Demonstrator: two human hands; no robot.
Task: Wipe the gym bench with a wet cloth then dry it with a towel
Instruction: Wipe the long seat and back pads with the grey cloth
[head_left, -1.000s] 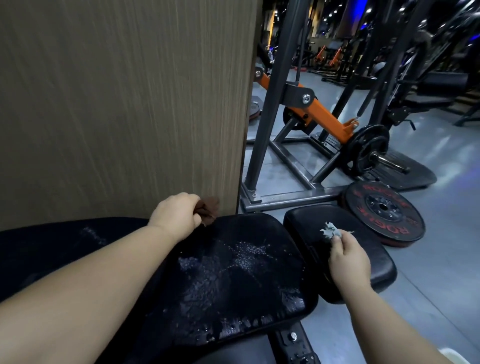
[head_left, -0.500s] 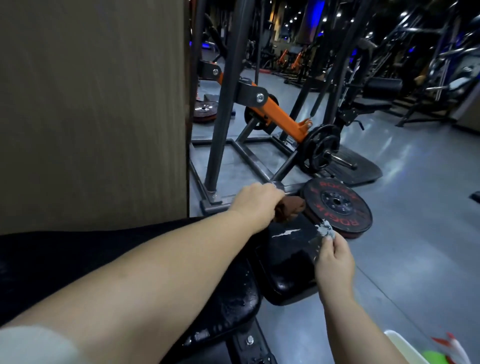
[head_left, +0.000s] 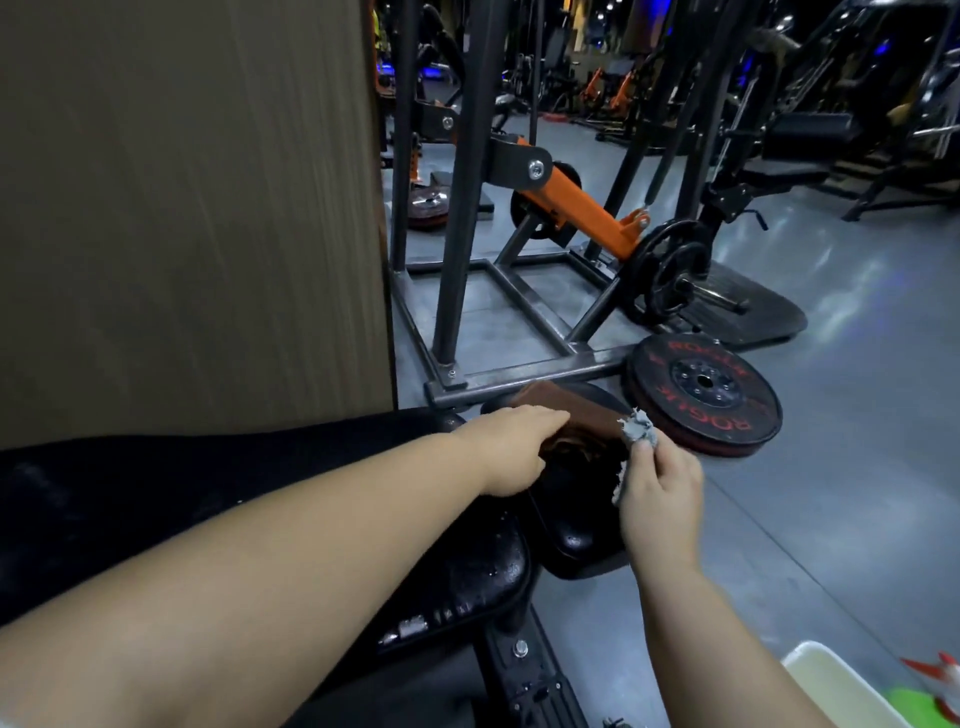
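A black padded gym bench (head_left: 457, 577) runs from lower left to centre, with water drops on its near pad. Its small end pad (head_left: 576, 535) sits beyond. A brown cloth (head_left: 571, 415) lies spread on that end pad. My left hand (head_left: 511, 449) rests on the cloth with its fingers stretched forward. Just to the right, my right hand (head_left: 657, 493) pinches a small crumpled grey wad (head_left: 638, 432) above the pad's right edge.
A brown wall panel (head_left: 187, 208) stands close on the left. A steel rack frame (head_left: 498, 317) with an orange arm stands behind the bench. A black and red weight plate (head_left: 704, 389) lies on the floor. A white tub (head_left: 841, 686) sits at the lower right.
My left hand slid the brown cloth from the main pad onto the end pad and flattened over it. My right hand stayed near the pad's right edge with the grey wad.
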